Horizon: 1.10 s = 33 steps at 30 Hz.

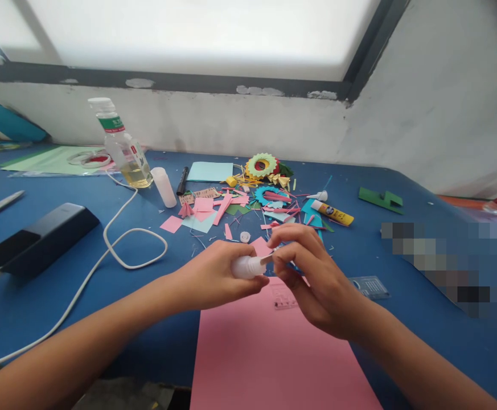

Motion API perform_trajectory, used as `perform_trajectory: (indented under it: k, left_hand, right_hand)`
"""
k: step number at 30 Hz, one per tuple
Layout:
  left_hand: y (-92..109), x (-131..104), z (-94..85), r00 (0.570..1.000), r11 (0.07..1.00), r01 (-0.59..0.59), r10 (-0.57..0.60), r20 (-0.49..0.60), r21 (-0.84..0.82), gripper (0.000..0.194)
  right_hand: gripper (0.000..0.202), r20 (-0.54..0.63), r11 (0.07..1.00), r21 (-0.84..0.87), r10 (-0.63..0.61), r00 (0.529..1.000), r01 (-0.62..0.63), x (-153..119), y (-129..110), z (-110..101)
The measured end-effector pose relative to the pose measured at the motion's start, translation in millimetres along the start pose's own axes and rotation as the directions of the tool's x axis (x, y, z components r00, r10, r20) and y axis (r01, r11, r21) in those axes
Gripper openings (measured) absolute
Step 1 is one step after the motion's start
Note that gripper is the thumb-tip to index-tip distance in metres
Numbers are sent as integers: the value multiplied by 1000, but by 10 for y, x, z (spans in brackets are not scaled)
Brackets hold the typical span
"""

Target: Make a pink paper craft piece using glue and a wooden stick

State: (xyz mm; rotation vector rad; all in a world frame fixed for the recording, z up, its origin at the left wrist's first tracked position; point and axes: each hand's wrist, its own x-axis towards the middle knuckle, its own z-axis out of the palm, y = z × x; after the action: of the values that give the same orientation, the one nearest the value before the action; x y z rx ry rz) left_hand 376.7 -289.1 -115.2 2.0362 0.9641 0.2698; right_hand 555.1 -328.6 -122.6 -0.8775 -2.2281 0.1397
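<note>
My left hand (pixel 214 267) is closed around a small white glue bottle (pixel 248 266), tipped on its side with its uncapped neck facing right. At that neck, my right hand (pixel 312 273) pinches a thin stick-like piece (pixel 267 259); its exact kind is hard to make out. Both hands are above a large pink paper sheet (pixel 274 359). A clear plastic stencil (pixel 284 297) lies on the sheet, partly covered by my right hand. Just beyond the hands is a small round white disc (pixel 245 237). A white nozzle cap (pixel 320 196) lies farther back.
Paper scraps (pixel 203 208) litter the blue table (pixel 180 341), near a yellow glue stick (pixel 332 213). Left stand a drink bottle (pixel 131 159), a white bottle (pixel 163 187) and a dark device (pixel 38 239) with a white cable (pixel 105 242). Scissors (pixel 0 206) lie far left.
</note>
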Motion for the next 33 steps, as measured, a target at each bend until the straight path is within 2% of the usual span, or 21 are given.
perform_trajectory:
  k: [5, 10, 13, 15, 18, 20, 21, 23, 24, 25, 27, 28, 30, 33]
  left_hand:
    - [-2, -7, 0, 1000, 1000, -6, 6, -3, 6, 20]
    - [-34, 8, -3, 1000, 1000, 13, -13, -22, -2, 23]
    - [-48, 18, -6, 999, 1000, 4, -3, -49, 21, 25]
    - [-51, 20, -6, 998, 999, -1, 4, -68, 41, 26]
    - [-53, 16, -2, 994, 998, -20, 26, -105, 56, 24]
    - [-56, 13, 1, 989, 997, -50, 57, -136, 58, 23]
    - [-57, 11, 3, 986, 996, -67, 76, -150, 59, 23]
    - [-60, 10, 4, 978, 993, -100, 109, -178, 62, 22]
    - [-61, 10, 5, 975, 992, -109, 119, -189, 65, 21]
    - [-62, 11, 6, 973, 991, -113, 125, -196, 71, 21]
    - [-65, 14, 10, 971, 990, -110, 125, -202, 84, 21]
    - [-66, 15, 14, 972, 990, -106, 122, -201, 90, 21]
    - [-70, 14, 22, 973, 989, -108, 127, -195, 104, 19]
    - [-75, 8, 28, 973, 985, -123, 144, -180, 123, 17]
  right_hand:
    - [16, -60, 999, 32, 45, 997, -43, -24, 16, -9]
    - [12, -66, 984, 81, 167, 984, -161, -26, 28, 5]
    - [11, -83, 964, 161, 226, 971, -211, -25, 38, 12]
    - [14, -148, 943, 251, 262, 954, -220, -28, 61, -4]
    - [22, -323, 899, 407, 305, 896, -160, -22, 128, -77]
    - [28, -455, 868, 491, 330, 827, -76, -7, 181, -138]
    - [29, -516, 856, 515, 358, 778, -52, 1, 203, -161]
    - [23, -585, 848, 525, 420, 694, -70, 15, 230, -173]
    - [14, -577, 848, 520, 438, 689, -104, 19, 233, -161]
    - [4, -522, 848, 509, 442, 729, -149, 20, 229, -140]
    - [21, -305, 845, 492, 393, 867, -210, 18, 202, -88]
    - [26, -178, 841, 490, 353, 918, -228, 16, 182, -63]
    - [23, -21, 839, 481, 299, 954, -252, 14, 137, -27]
    - [9, -47, 858, 456, 288, 956, -236, 15, 85, -8]
